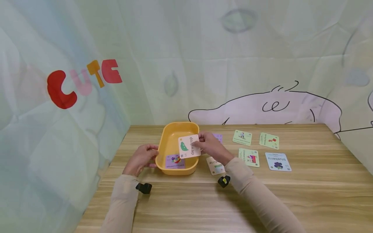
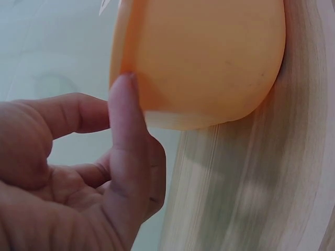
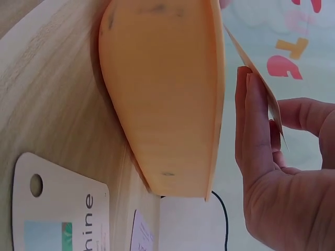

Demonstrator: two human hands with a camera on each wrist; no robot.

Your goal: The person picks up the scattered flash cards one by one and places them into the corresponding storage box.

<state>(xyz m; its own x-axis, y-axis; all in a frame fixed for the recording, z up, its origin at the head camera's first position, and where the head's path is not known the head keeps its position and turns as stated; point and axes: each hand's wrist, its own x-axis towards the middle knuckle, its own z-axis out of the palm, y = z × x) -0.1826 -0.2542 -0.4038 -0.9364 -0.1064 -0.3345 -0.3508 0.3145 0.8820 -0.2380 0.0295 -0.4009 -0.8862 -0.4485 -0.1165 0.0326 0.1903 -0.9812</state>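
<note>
Right hand [image 1: 214, 145] is grasping the dewdrop card [image 1: 186, 142] between thumb and fingers, holding it tilted above the right side of the yellow tub [image 1: 177, 171]. Left hand [image 1: 142, 158] is gripping the tub's left rim. A purple card [image 1: 175, 164] is lying inside the tub, near end. The tub is sitting on the left part of the desk [image 1: 180, 207]. Right of it, a white card [image 1: 215, 168] ending in "hine" is lying near, another purple card [image 1: 218, 137] far, both partly hidden by the right arm and hand. Farther right, three green cards [image 1: 242, 137] and a blueberry card [image 1: 278, 161] are lying spread out.
</note>
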